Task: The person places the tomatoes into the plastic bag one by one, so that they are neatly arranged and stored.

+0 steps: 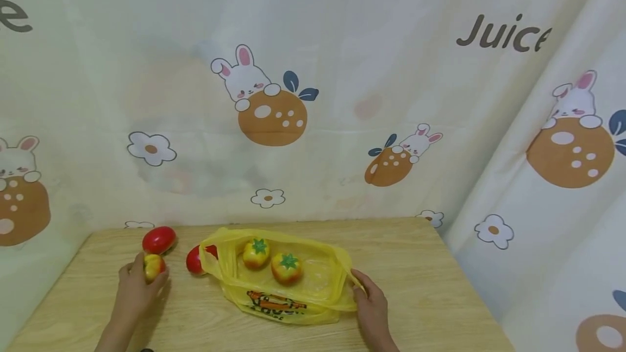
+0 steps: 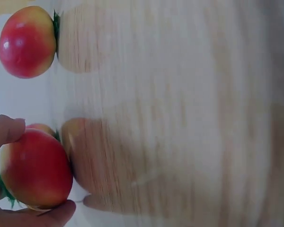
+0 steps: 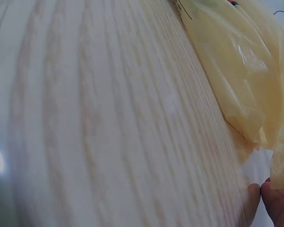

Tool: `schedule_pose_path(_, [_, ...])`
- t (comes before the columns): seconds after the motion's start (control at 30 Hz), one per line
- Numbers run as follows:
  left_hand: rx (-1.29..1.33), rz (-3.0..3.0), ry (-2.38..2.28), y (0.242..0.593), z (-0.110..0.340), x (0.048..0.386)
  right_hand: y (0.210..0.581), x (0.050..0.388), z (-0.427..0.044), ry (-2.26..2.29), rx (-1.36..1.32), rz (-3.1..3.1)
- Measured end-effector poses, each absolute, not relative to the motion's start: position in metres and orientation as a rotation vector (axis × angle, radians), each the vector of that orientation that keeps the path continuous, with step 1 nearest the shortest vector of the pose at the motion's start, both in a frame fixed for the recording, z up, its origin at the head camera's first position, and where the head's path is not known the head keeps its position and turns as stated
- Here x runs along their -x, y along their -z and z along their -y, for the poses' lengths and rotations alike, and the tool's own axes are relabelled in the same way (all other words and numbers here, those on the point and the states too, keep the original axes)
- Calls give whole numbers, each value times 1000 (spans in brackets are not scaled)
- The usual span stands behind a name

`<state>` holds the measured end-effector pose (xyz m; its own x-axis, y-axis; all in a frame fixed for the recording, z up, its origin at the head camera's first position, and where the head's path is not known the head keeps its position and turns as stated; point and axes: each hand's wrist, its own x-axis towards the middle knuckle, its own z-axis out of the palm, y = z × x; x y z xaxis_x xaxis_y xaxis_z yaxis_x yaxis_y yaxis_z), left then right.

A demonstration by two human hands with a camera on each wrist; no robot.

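Observation:
On the left of the table, my left hand [image 1: 137, 292] holds a red-yellow tomato [image 1: 154, 268] between thumb and fingers; the left wrist view shows this tomato [image 2: 36, 168] with a green top. A yellow plastic bag [image 1: 288, 308] lies with its mouth spread, and two yellow-orange tomatoes with green tops [image 1: 256, 254] [image 1: 287, 269] are inside. My right hand [image 1: 374, 311] pinches the bag's right edge; the right wrist view shows fingertips [image 3: 274, 198] at the bag [image 3: 236, 71].
A red tomato [image 1: 159, 240] sits just behind my left hand. Another red one [image 1: 194, 261] touches the bag's left side, partly covered by it. The wooden table [image 1: 420, 287] ends at a printed curtain [image 1: 342, 178] behind it.

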<state>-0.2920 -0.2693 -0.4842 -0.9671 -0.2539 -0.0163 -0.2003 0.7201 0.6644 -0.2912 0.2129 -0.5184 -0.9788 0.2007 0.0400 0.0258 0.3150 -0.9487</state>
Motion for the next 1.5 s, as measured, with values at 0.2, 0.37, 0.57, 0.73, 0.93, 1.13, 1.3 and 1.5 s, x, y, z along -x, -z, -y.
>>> schedule_pose_path(0.2, [-376,2851,1101,485,271,290,517,288,-212,-1753,207,2425])
schedule_pose_path(0.37, [-423,2778,1058,487,267,287,518,288,-212,-1764,196,2423])
schedule_pose_path(0.57, [-445,2682,1092,486,263,284,519,289,-212,-1713,208,2428])
schedule_pose_path(0.73, [-453,2677,1106,488,264,284,520,289,-211,-1722,208,2423])
schedule_pose_path(0.93, [-453,2692,1113,489,265,287,520,290,-211,-1710,205,2424])
schedule_pose_path(1.13, [-369,2660,1088,489,262,285,521,291,-212,-1691,195,2419])
schedule_pose_path(1.3, [-381,2650,1099,489,260,285,522,291,-211,-1684,194,2423])
schedule_pose_path(1.5, [-399,2679,1123,490,260,288,523,292,-212,-1702,200,2424])
